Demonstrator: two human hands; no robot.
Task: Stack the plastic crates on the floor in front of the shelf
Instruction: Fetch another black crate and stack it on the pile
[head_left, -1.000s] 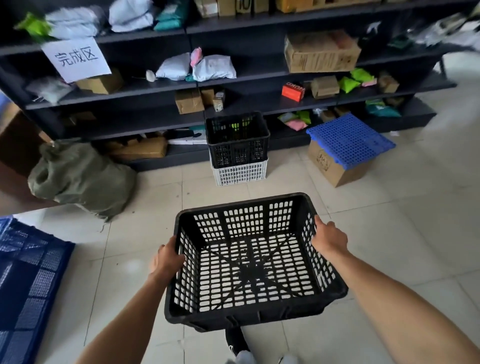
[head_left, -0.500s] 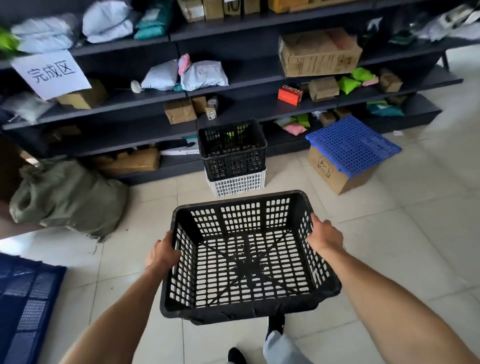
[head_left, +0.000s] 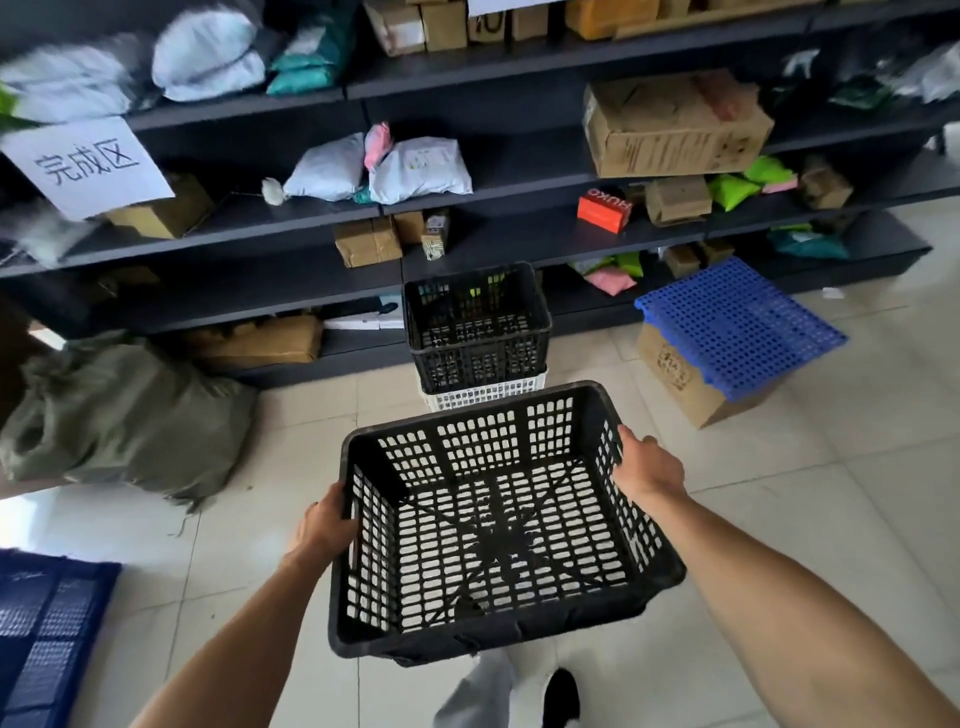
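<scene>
I carry an empty black plastic crate (head_left: 493, 525) in the air, level, its open top facing me. My left hand (head_left: 324, 525) grips its left rim and my right hand (head_left: 647, 467) grips its right rim. Ahead on the floor, in front of the dark shelf (head_left: 519, 249), stands a stack: a black crate (head_left: 475, 332) nested on a white crate (head_left: 483, 396). The far edge of the carried crate hides part of the white crate's bottom.
A grey-green sack (head_left: 119, 415) lies on the floor at left. A blue slatted panel (head_left: 737, 325) rests on a cardboard box (head_left: 680, 382) at right. Another blue crate (head_left: 47, 634) sits at the lower left. My foot (head_left: 561, 693) shows below the crate.
I have walked closer to the shelf; the floor stack looms larger and now sits just beyond the carried crate's far edge. Both hands keep the same grip.
</scene>
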